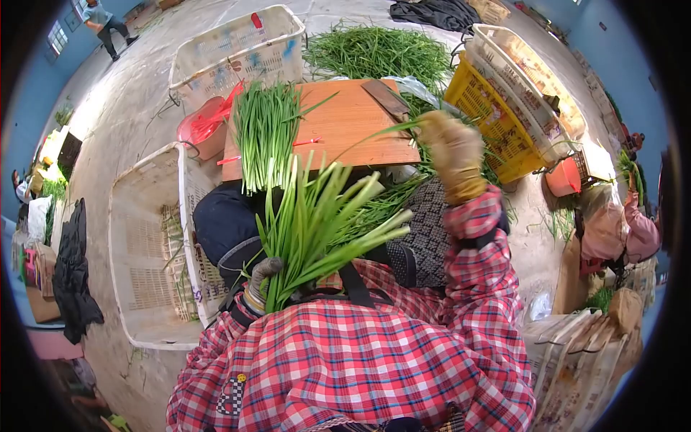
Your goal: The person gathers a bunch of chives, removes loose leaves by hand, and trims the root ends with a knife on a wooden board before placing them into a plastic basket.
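My left hand (259,284), in a grey glove, is closed around a loose bunch of garlic chives (317,230), pale stem ends fanning up and to the right. Raised at the right of the board, my right hand (455,155) wears a yellowish glove and is smeared by motion. A thin chive blade (374,135) trails leftward from its fingers. On the orange-brown wooden board (345,108) lies a neat pile of chives (266,129), white ends toward me, over a red tie (306,142). A wide dark blade (385,97) rests at the board's far right corner.
White crates stand at the left (147,252) and far left (237,57). A pink basin (205,129) with red plastic sits beside the board. Beyond it is a heap of chives (374,50). A yellow crate (493,122) stands right. Another person (626,223) works at far right.
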Demonstrator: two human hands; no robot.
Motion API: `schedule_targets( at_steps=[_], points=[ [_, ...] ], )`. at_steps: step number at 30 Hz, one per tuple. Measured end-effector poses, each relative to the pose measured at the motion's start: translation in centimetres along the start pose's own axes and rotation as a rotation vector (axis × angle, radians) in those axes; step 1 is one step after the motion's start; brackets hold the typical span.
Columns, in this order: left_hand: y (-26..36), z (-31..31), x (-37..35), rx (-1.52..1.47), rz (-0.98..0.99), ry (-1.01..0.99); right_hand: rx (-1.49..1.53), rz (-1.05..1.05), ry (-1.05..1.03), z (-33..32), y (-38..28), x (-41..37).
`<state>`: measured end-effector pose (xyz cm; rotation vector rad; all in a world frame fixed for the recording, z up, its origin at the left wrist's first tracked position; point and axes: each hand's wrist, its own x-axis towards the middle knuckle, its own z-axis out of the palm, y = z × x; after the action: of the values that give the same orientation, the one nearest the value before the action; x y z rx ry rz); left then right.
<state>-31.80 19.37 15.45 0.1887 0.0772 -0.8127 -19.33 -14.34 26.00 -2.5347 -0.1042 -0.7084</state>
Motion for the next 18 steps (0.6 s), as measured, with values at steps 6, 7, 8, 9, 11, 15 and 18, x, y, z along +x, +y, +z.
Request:
schedule_targets(
  at_steps=[6,7,8,9,11,15,18],
  points=[
    [0.3,-1.2,0.2,0.098,0.023,0.126,0.234,-0.083,0.069,-3.7,2.8,-1.7],
    [0.2,-0.9,0.4,0.093,0.021,0.128,0.474,-0.092,-0.117,-3.5,0.6,-2.2],
    [0.3,-0.6,0.6,0.066,-0.013,0.135,0.446,-0.130,-0.182,-2.6,-0.9,-3.1],
    [0.3,-0.5,0.7,0.042,-0.045,0.141,0.419,-0.171,-0.245,-1.8,-2.1,-3.7],
    [0.4,-2.3,0.1,0.079,-0.049,0.141,0.366,-0.196,-0.413,-0.2,-3.1,-3.7],
    [0.7,-4.7,-1.1,0.182,-0.021,0.114,0.499,-0.031,-0.649,2.3,-3.4,-3.7],
    [0.6,-3.8,-0.7,0.133,-0.037,0.217,0.757,0.105,-0.694,3.9,-2.9,-4.4]
  ],
)
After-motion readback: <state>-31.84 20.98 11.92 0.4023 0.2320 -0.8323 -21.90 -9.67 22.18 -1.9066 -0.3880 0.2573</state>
